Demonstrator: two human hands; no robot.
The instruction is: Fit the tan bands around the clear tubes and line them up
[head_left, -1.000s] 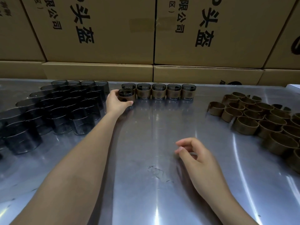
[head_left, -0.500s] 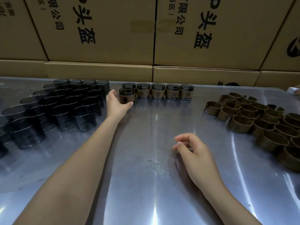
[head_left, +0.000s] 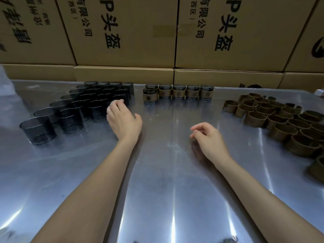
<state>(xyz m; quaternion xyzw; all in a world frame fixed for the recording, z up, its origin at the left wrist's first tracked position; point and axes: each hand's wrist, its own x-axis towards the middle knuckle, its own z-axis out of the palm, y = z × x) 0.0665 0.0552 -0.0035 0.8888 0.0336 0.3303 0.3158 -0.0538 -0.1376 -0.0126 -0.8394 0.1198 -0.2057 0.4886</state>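
Stacked cardboard cartons (head_left: 122,32) printed with black characters form the rear wall behind the worktop (head_left: 166,181), a reflective sheet-metal surface that fills the lower part of the view.

On the left of the worktop stands a block of bare clear tubes (head_left: 84,106), dark-tinted, upright and packed in touching diagonal rows. On the right lies a cluster of loose tan bands (head_left: 280,120), open rings standing on edge, packed close and extending to the right border.

At the rear centre, between the two groups, is the row of banded tubes (head_left: 185,92): five upright tubes, each with a tan band around its body, set side by side parallel to the cartons. One further banded tube (head_left: 150,96) stands just in front of the left end of the row, out of line with the others.

The left hand (head_left: 123,120) is raised beside the near right corner of the bare-tube block. Its fingers (head_left: 115,104) are loosely curled toward the nearest tubes and blurred; contact with a tube cannot be confirmed, and nothing is seen in the grasp.

The right hand (head_left: 209,139) hovers low over bare worktop at centre right, well apart from the bands. Its fingers (head_left: 195,128) are loosely curled, tips near the thumb, holding nothing.
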